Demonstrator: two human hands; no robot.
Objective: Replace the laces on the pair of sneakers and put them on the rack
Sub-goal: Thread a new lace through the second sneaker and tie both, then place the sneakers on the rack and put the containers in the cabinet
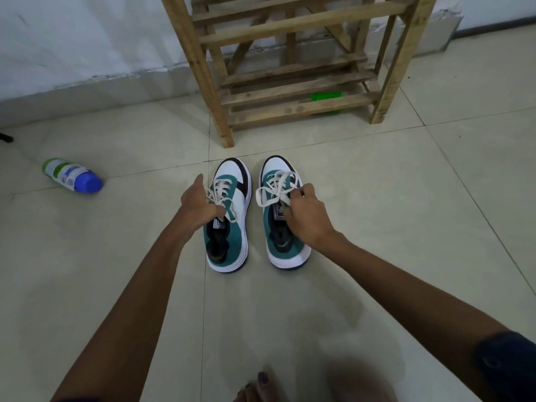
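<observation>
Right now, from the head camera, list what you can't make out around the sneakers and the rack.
- Left sneaker: tongue and knot hidden by the left hand.
- Right sneaker: the right hand covers the lace where it holds it.
- Wooden rack: upper shelves cut off by the top edge.
- Green object: half hidden behind the bottom slats.
- Bottle: label too small to read.

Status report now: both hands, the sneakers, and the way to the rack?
Left hand grips left sneaker at the laces. Right hand pinches right sneaker lace. Both sneakers on floor, laced. Rack just ahead, nothing between.
</observation>
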